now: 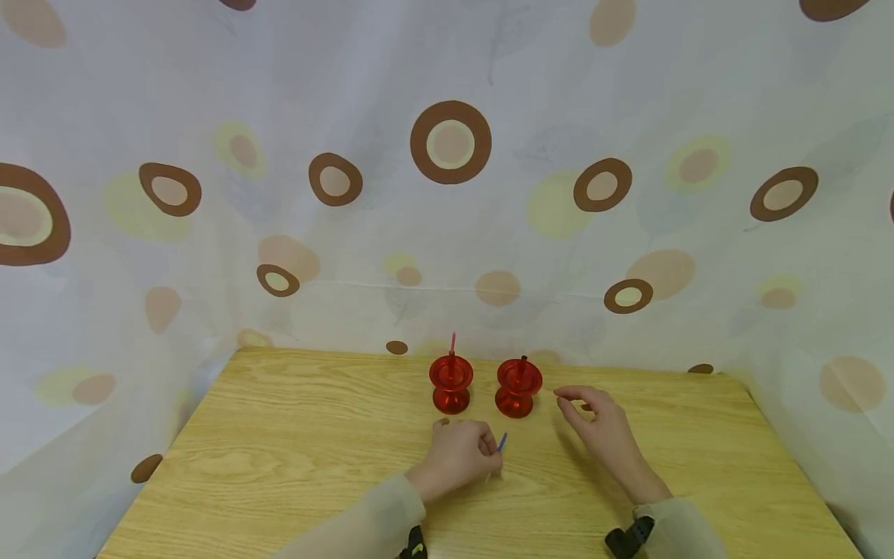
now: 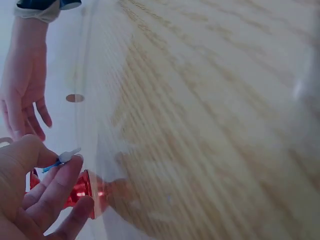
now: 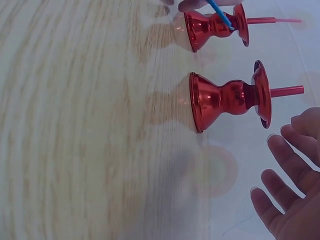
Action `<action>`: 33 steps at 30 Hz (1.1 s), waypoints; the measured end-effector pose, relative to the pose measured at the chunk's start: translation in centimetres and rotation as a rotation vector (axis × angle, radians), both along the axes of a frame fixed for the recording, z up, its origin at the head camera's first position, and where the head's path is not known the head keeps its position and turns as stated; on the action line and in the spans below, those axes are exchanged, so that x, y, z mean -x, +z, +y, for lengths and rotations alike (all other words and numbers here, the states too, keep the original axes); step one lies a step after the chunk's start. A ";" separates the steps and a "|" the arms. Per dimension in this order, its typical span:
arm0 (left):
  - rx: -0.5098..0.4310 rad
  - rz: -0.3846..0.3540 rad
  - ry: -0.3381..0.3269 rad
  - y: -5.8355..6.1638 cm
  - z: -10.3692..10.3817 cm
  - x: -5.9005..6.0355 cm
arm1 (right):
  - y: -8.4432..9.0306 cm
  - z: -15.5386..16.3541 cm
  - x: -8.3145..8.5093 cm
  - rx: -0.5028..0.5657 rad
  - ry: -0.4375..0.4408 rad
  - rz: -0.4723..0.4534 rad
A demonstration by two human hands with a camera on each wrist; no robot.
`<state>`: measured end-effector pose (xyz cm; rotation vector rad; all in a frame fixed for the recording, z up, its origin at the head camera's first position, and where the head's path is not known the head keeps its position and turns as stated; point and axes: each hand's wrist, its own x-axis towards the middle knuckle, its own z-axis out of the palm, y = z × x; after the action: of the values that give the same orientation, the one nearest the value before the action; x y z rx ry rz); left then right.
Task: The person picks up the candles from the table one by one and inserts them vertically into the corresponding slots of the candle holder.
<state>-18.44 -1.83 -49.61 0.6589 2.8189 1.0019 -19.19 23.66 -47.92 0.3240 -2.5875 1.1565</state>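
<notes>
Pinching a small blue candle [image 1: 501,442] betw. thumb and fingers [image 2: 60,182]: left hand [image 1: 457,454], curled, resting low on wooden table [image 1: 293,450], just in front of left red candle holder [image 1: 451,383]. Blue candle tip w/ pale end seen in left wrist view [image 2: 62,159], sticking out past fingertips; also visible top of right wrist view [image 3: 220,12], crossing in front of far holder [image 3: 215,26]. Right hand [image 1: 601,427]: empty, fingers relaxed and slightly spread, hovering over table just right of right red candle holder [image 1: 518,387], not touching it; fingers loose and apart in right wrist view [image 3: 287,195]. Both holders upright, side by side nr. back edge of table, close but not touching. Left holder carrying a pink candle [image 1: 452,342], standing upright in its top. Right holder [image 3: 227,97] carrying a red candle [image 3: 286,91], shorter, also seated in its top. Left holder partly visible behind left fingers in left wrist view [image 2: 85,192]. Right hand also seen at upper left of left wrist view [image 2: 22,100], fingers straight, pale sleeve cuff [image 2: 37,12] above. Spotted cloth backdrop [image 1: 447,140] w/ brown and yellow circles hanging behind and at both sides of table. Dark wrist straps at lower frame edge, detail not clear.
</notes>
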 end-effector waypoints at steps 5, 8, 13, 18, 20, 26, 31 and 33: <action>-0.119 -0.001 -0.063 -0.2 -0.3 0.3 | -0.2 0.1 0.6 0.006 -0.001 -0.011; -0.196 -0.027 -0.088 -0.2 -0.3 0.3 | -0.3 0.0 1.1 0.015 0.002 -0.015; -0.302 -0.085 -0.109 0.0 -0.2 0.4 | -0.3 -0.4 1.7 0.042 0.013 -0.004; -0.401 -0.120 -0.131 0.2 -0.2 0.4 | -0.2 -1.1 2.4 0.074 0.028 -0.006; -0.434 -0.125 -0.142 0.3 -0.1 0.4 | -0.2 -1.4 2.7 0.078 0.034 -0.022; -0.508 -0.134 -0.159 0.6 0.0 0.6 | -0.3 -1.8 3.4 0.054 0.055 -0.075; -0.536 -0.092 -0.168 0.6 0.1 1.2 | -0.7 -1.7 3.8 0.060 0.090 -0.104; -0.559 -0.076 -0.170 0.7 0.1 1.5 | -0.8 -1.7 4.0 0.063 0.102 -0.109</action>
<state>-19.93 -1.68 -48.95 0.8618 2.3599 1.7494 -23.15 22.00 -48.70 0.3933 -2.6487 1.3223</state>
